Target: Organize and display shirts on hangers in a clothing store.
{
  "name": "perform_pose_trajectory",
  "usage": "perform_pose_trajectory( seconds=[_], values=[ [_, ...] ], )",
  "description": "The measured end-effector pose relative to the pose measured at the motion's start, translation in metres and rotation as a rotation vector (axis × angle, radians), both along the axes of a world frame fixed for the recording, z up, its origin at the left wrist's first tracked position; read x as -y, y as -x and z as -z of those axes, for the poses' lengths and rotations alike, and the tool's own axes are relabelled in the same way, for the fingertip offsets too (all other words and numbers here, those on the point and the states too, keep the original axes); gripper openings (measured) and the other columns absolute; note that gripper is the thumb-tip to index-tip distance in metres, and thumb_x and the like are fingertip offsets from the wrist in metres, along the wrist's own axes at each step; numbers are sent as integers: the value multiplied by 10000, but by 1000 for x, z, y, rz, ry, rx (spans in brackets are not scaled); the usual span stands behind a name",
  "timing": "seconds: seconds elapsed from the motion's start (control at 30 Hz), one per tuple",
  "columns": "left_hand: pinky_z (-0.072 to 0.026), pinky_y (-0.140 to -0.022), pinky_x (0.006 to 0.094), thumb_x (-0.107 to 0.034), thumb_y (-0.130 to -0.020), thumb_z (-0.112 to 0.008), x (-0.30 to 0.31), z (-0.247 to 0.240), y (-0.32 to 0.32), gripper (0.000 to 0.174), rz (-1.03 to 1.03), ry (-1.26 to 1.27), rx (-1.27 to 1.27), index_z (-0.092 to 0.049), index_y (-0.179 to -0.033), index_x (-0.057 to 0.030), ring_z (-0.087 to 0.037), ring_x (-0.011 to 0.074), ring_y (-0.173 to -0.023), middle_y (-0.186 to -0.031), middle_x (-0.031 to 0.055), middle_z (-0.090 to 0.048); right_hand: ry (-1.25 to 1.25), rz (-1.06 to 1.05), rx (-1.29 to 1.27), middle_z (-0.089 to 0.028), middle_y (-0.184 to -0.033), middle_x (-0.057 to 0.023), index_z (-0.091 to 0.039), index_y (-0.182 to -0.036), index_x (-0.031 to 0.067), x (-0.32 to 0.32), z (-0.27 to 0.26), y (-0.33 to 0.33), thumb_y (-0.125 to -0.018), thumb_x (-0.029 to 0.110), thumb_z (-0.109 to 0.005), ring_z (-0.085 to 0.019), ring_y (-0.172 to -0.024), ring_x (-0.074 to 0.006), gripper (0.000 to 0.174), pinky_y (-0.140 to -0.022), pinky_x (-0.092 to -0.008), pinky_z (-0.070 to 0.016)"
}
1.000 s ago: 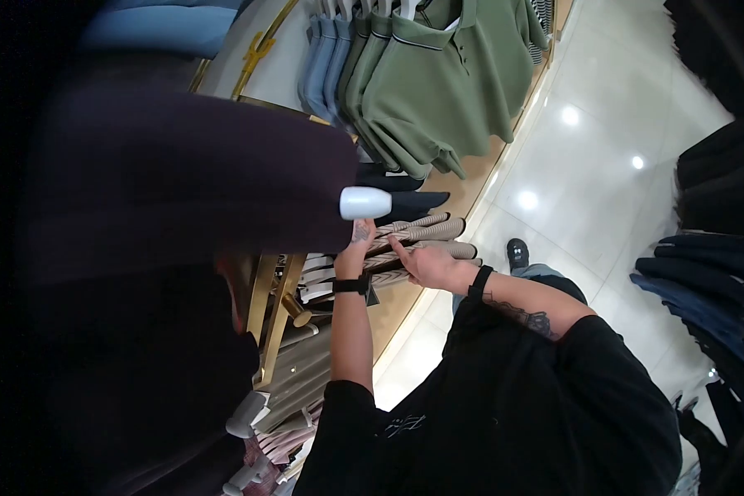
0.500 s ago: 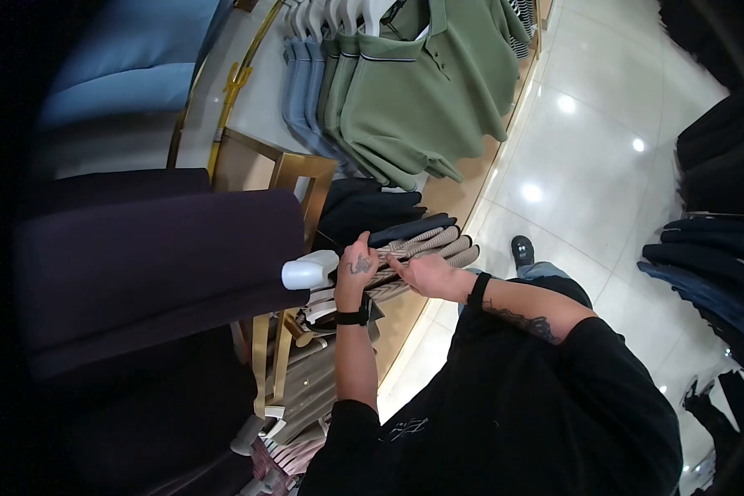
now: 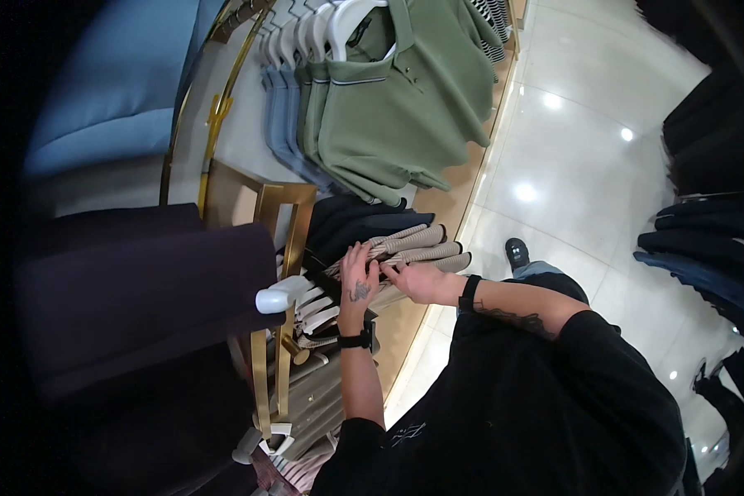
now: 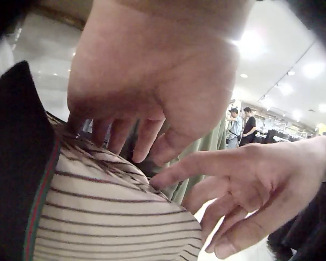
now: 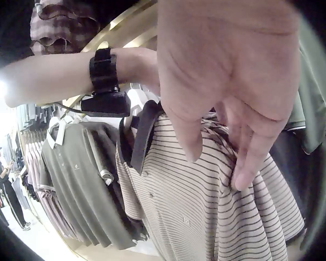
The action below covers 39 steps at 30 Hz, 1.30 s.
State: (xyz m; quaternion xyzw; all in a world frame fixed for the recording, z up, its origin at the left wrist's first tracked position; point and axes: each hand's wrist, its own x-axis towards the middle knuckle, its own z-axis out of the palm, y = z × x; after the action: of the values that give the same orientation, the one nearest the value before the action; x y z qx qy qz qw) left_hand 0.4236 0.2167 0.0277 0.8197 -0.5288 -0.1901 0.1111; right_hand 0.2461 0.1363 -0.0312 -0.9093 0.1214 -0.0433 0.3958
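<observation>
From my end, through the head view, I find the left hand (image 3: 360,277) near the middle, its fingers loosely extended onto the striped shirt (image 3: 413,240). My left wrist feed shows its thumb apart from the fingers, with some fingertips hidden behind the cloth; I see nothing gripped. The right hand (image 3: 422,283) comes in from four o'clock, and one fingertip touches the shirt's shoulder area. On my right wrist feed its thumb and fingers stand well apart over gathered cloth, and I see no closed hold there either.

The shirt is just right of centre in the head view, with its sleeves toward three o'clock, and it has a dark collar (image 5: 144,136). Beside it, toward eleven o'clock, I have dark shirts (image 3: 347,223); past them, at twelve, hangs a green polo (image 3: 405,107). White hangers (image 3: 316,307) sit at eight o'clock from the centre, near a white tip (image 3: 273,301) at the end of a purple garment (image 3: 149,289) at nine. A brass frame (image 3: 298,223) stands at ten.

Each wrist wears a black band (image 3: 469,293). Out at three o'clock are a shoe (image 3: 517,252) on the pale floor (image 3: 554,157) and, farther off, jeans (image 3: 694,269). My right wrist feed adds a grey polo (image 5: 79,179) at eight o'clock.
</observation>
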Motion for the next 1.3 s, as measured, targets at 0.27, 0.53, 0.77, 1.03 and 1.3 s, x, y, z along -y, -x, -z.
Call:
perform_pose_trajectory(
  seconds=[0.27,0.53,0.77,1.03,1.3],
  values=[
    [-158,-1276,645,-302,-997,-699,3,-3,35,490,59,1,180,-655,-1431,-81,-275,433,-1585,-1674,221,-393,-77,77,81,-672,-1119,-279,-490,-1420,-73,43,12,12,-866,92,-713,-730,-854,-463,620,-735,-513,-605],
    [-179,-1255,681,-245,-894,-736,17,24,19,514,134,128,391,-668,-1380,-94,-249,466,-1577,-1601,217,-440,-132,165,-66,-720,-948,-277,-618,-1206,-55,86,-12,36,-856,97,-660,-731,-883,-444,384,-757,-528,-592],
    [-256,-1251,615,-48,-853,-626,35,23,-25,491,28,210,396,-663,-1341,-77,-376,467,-1492,-1459,228,-523,-122,76,47,-718,-916,-280,-596,-1173,-75,76,30,37,-857,105,-675,-715,-932,-464,372,-842,-530,-577],
    [-202,-1270,668,-133,-843,-677,21,42,-18,649,23,-7,568,-563,-1482,-113,-291,434,-1562,-1563,215,-456,-113,38,-24,-709,-892,-278,-584,-1130,-74,77,9,40,-879,122,-673,-708,-914,-468,331,-832,-527,-576],
    [-194,-1269,665,-101,-890,-639,10,38,-22,610,-1,20,455,-545,-1492,-95,-305,451,-1541,-1578,231,-428,-129,61,58,-702,-855,-279,-601,-1086,-70,90,10,47,-880,136,-662,-704,-867,-480,298,-793,-539,-579]
  ],
)
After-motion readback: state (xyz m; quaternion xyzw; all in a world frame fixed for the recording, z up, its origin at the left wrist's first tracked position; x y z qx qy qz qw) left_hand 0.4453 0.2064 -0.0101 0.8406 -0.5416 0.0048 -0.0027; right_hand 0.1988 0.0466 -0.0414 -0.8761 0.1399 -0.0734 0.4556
